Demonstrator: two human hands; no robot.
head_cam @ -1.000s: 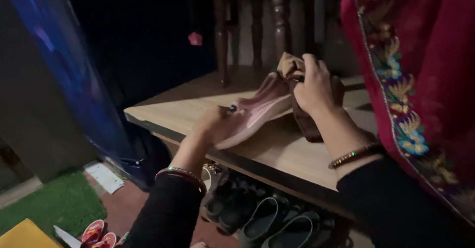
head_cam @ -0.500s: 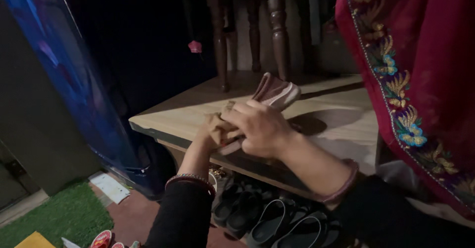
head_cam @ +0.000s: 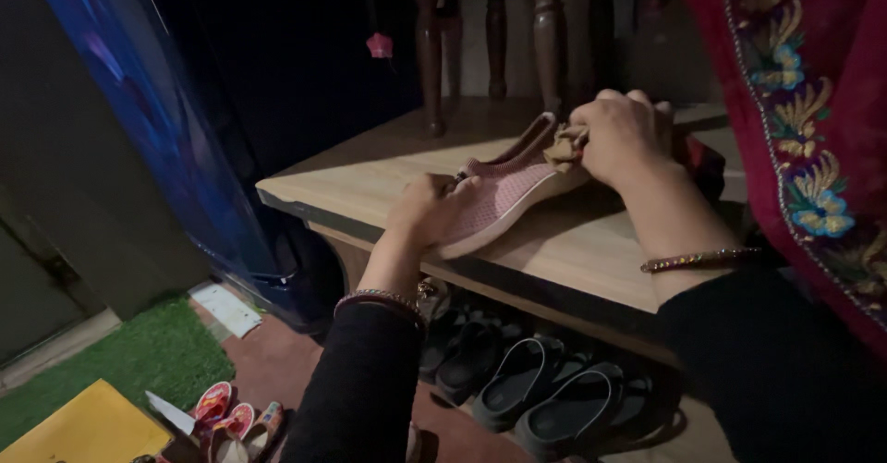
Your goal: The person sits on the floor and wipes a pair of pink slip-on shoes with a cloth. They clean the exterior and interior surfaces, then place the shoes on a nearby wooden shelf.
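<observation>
1. The left hand (head_cam: 427,212) grips the toe of a pink mesh slip-on shoe (head_cam: 504,195) lying on the pale wooden bench (head_cam: 591,255);
2. The right hand (head_cam: 624,135) is closed on a tan crumpled cloth (head_cam: 561,146) at its heel (dark sandals (head_cam: 545,398) sit underneath).

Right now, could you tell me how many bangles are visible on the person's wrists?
2: one bangle on the left wrist, near the wooden table's front edge, and one bangle on the right wrist, above the tabletop. More may be hidden under the dark sleeves.
</observation>
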